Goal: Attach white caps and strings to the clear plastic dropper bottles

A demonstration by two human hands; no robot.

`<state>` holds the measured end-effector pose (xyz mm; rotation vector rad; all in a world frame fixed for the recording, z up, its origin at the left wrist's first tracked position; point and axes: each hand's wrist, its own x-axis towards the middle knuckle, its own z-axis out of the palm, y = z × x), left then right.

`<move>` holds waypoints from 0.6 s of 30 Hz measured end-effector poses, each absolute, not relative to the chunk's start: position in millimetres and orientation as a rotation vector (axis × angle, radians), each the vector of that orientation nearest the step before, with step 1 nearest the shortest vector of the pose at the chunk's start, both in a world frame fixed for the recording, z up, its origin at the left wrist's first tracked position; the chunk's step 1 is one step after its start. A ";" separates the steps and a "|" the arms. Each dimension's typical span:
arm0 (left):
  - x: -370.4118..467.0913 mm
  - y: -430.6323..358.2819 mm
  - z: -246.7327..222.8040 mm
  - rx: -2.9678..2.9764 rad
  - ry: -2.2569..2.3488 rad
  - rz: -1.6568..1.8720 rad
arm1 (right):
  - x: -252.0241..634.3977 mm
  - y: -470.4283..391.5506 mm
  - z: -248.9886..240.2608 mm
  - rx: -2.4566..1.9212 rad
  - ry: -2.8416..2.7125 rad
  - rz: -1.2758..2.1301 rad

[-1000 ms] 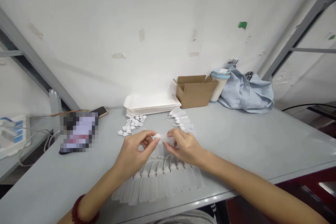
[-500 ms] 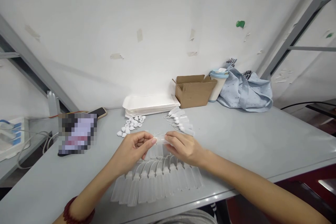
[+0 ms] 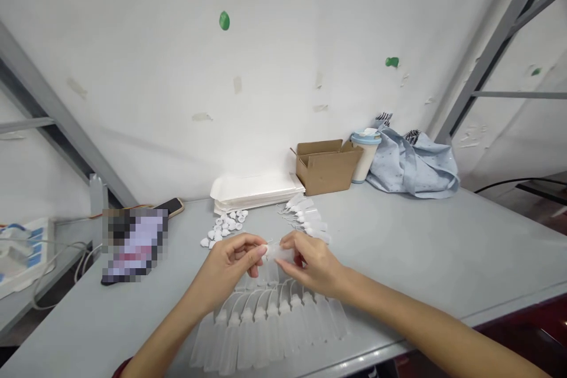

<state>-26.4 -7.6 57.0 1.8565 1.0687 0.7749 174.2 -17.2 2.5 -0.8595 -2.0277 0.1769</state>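
Note:
Between my two hands lies a small translucent plastic squeeze bottle (image 3: pixel 278 253), held roughly level above the table. My left hand (image 3: pixel 233 263) pinches its white cap end between thumb and forefinger. Around the body of the bottle, at its other end, are the thumb and fingers of my right hand (image 3: pixel 316 263). Below my hands, a row of similar bottles (image 3: pixel 261 331) lies side by side, thin tubes rising from their capped necks. Loose white caps (image 3: pixel 225 225) are scattered just beyond my left hand. Several more bottles (image 3: pixel 310 215) with tubes lie beyond my right hand.
A stack of flat white boxes (image 3: pixel 257 192) sits against the wall. Right of it stand an open cardboard carton (image 3: pixel 330 171), a lidded cup (image 3: pixel 365 156) and a light blue bag (image 3: pixel 411 162). A phone (image 3: pixel 173 207), a pixelated item (image 3: pixel 137 245) and a power strip (image 3: pixel 31 251) are at left.
My right thumb has spread away from its forefinger, and more of the bottle body shows. My left hand keeps its pinch. The whole view has tilted upward slightly.

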 end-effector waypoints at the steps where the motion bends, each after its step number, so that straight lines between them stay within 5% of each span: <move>1: -26.1 -7.6 56.8 1.837 1.056 0.781 | 173.9 -17.2 1.4 -0.843 -2.037 0.130; 18: -27.1 -11.3 58.9 1.743 1.230 1.103 | 174.8 -14.4 6.5 -0.832 -2.081 -0.257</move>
